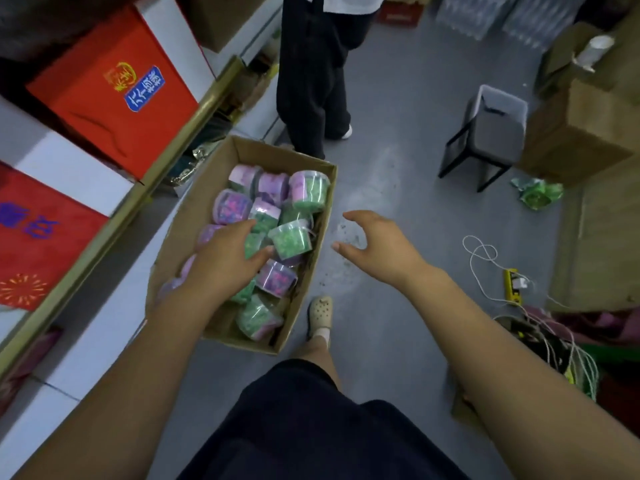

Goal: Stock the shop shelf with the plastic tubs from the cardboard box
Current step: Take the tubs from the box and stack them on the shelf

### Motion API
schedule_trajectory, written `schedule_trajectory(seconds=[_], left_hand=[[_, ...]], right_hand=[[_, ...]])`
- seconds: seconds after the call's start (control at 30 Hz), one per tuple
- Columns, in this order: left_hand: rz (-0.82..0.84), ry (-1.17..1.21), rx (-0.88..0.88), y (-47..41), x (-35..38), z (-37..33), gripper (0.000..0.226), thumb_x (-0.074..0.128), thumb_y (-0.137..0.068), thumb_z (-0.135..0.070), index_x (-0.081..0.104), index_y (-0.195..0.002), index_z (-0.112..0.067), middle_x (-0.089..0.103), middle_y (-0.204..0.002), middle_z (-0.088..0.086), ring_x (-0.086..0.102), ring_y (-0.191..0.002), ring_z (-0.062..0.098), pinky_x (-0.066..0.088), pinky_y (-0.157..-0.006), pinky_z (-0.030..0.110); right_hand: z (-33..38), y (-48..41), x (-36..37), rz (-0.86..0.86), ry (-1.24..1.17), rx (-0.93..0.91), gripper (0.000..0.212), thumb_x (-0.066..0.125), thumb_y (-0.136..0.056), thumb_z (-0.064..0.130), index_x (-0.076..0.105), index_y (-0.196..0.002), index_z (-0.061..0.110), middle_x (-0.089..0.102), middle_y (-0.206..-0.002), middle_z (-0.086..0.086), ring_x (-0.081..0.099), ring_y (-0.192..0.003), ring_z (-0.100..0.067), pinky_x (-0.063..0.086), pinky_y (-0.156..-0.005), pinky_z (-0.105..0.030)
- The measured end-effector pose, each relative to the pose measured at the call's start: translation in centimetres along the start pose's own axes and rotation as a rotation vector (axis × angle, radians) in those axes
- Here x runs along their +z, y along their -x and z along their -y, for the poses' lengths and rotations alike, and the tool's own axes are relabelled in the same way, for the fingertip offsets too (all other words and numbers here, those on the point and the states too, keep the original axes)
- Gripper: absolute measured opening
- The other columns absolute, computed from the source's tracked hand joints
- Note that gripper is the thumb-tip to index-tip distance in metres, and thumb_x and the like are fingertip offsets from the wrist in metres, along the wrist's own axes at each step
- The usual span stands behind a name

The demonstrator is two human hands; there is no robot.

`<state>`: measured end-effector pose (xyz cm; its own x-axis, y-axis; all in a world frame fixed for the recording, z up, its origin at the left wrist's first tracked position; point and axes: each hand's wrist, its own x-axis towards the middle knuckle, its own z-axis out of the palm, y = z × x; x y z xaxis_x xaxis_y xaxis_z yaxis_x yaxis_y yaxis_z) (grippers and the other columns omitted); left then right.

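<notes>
An open cardboard box [194,216] sits on the grey floor beside the shelf. Several clear plastic tubs [308,190] with purple lids and green or purple contents lie jumbled inside it. My left hand [228,258] reaches down into the box over the tubs, fingers spread next to a green-filled tub [292,239]; whether it touches one I cannot tell. My right hand [372,242] hovers open above the floor just right of the box, holding nothing. The shop shelf [114,216] with its brass-coloured edge runs along the left.
Red gift boxes [114,88] stand on the shelf. Another person's dark-trousered legs [311,88] stand just beyond the box. A grey stool [485,140], stacked cartons [575,133], a green wrapper and a power strip with white cable [510,284] lie to the right. My own foot [320,315] is beside the box.
</notes>
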<state>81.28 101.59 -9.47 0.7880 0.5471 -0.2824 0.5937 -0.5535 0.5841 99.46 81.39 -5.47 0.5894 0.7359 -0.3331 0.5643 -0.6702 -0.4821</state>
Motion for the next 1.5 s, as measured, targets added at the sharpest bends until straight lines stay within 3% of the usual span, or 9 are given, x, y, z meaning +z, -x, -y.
schedule_trajectory(seconds=[0.33, 0.5, 0.83, 0.93, 1.13, 1.27, 1.37, 1.43, 1.5], left_hand=[[0.148, 0.061, -0.229, -10.4, 5.7, -1.1, 0.054, 0.064, -0.096, -0.033, 0.052, -0.141, -0.005, 0.059, -0.137, 0.020, 0.054, -0.126, 0.035, 0.041, -0.101, 0.038], [0.215, 0.079, -0.320, -13.5, 9.1, 0.8, 0.056, 0.064, -0.095, -0.037, 0.053, -0.141, -0.007, 0.060, -0.136, 0.020, 0.055, -0.125, 0.038, 0.045, -0.103, 0.047], [0.135, 0.197, -0.545, -16.8, 13.7, 2.3, 0.065, 0.065, -0.094, -0.040, 0.043, -0.150, -0.015, 0.043, -0.155, 0.010, 0.040, -0.142, 0.029, 0.033, -0.116, 0.040], [0.158, 0.207, -0.546, -17.7, 14.9, 2.5, 0.057, 0.067, -0.094, -0.035, 0.051, -0.145, -0.019, 0.043, -0.155, 0.007, 0.036, -0.144, 0.026, 0.028, -0.117, 0.037], [0.104, 0.188, -0.571, -18.1, 16.2, 2.8, 0.040, 0.072, -0.089, -0.030, 0.070, -0.124, -0.012, 0.065, -0.132, 0.012, 0.050, -0.132, 0.033, 0.036, -0.110, 0.040], [-0.014, 0.169, -0.664, -17.5, 16.2, 1.3, 0.034, 0.069, -0.092, -0.030, 0.072, -0.120, -0.011, 0.069, -0.124, 0.014, 0.059, -0.119, 0.036, 0.047, -0.100, 0.043], [-0.101, 0.173, -0.746, -16.5, 16.0, -0.5, 0.031, 0.067, -0.094, -0.028, 0.071, -0.118, -0.008, 0.071, -0.118, 0.019, 0.064, -0.109, 0.039, 0.052, -0.091, 0.045], [-0.165, 0.195, -0.816, -15.5, 15.7, -1.6, 0.034, 0.067, -0.094, -0.029, 0.070, -0.119, -0.006, 0.070, -0.118, 0.020, 0.064, -0.108, 0.040, 0.052, -0.090, 0.045], [-0.247, 0.244, -0.894, -14.1, 15.2, -2.9, 0.038, 0.066, -0.094, -0.030, 0.068, -0.124, -0.006, 0.068, -0.123, 0.019, 0.063, -0.114, 0.038, 0.050, -0.094, 0.044]], right_hand=[[-5.5, -12.6, -3.7, 0.129, 0.003, -0.029, 0.060, 0.066, -0.093, 0.045, 0.050, -0.142, 0.015, 0.052, -0.146, -0.006, 0.050, -0.132, -0.024, 0.039, -0.107, -0.033], [-7.4, -18.9, -2.3, 0.224, 0.027, -0.069, 0.059, 0.068, -0.092, 0.043, 0.053, -0.140, 0.011, 0.056, -0.142, -0.009, 0.053, -0.129, -0.025, 0.040, -0.105, -0.032], [-8.5, -32.4, 3.5, 0.388, 0.109, -0.221, 0.052, 0.068, -0.090, 0.036, 0.056, -0.135, 0.013, 0.061, -0.131, -0.010, 0.059, -0.117, -0.027, 0.044, -0.093, -0.027], [-9.0, -34.6, 4.4, 0.427, 0.095, -0.248, 0.048, 0.066, -0.093, 0.037, 0.057, -0.133, 0.013, 0.064, -0.126, -0.009, 0.059, -0.114, -0.027, 0.046, -0.091, -0.029], [-10.1, -36.8, 5.4, 0.541, 0.159, -0.282, 0.033, 0.064, -0.094, 0.038, 0.068, -0.116, 0.013, 0.071, -0.105, -0.009, 0.065, -0.095, -0.028, 0.053, -0.082, -0.033], [-10.1, -37.2, 5.0, 0.550, 0.152, -0.326, 0.025, 0.063, -0.095, 0.032, 0.071, -0.105, 0.010, 0.071, -0.089, -0.010, 0.064, -0.083, -0.028, 0.054, -0.075, -0.037], [-9.6, -36.9, 4.1, 0.524, 0.088, -0.371, 0.022, 0.064, -0.096, 0.031, 0.072, -0.099, 0.011, 0.067, -0.079, -0.003, 0.059, -0.074, -0.021, 0.047, -0.067, -0.030], [-9.1, -36.5, 3.1, 0.512, 0.061, -0.416, 0.021, 0.064, -0.095, 0.029, 0.072, -0.097, 0.010, 0.061, -0.074, 0.002, 0.055, -0.069, -0.018, 0.040, -0.065, -0.027], [-8.5, -35.9, 2.2, 0.505, 0.051, -0.449, 0.022, 0.065, -0.095, 0.029, 0.073, -0.098, 0.009, 0.067, -0.077, -0.004, 0.058, -0.072, -0.021, 0.044, -0.065, -0.030]])
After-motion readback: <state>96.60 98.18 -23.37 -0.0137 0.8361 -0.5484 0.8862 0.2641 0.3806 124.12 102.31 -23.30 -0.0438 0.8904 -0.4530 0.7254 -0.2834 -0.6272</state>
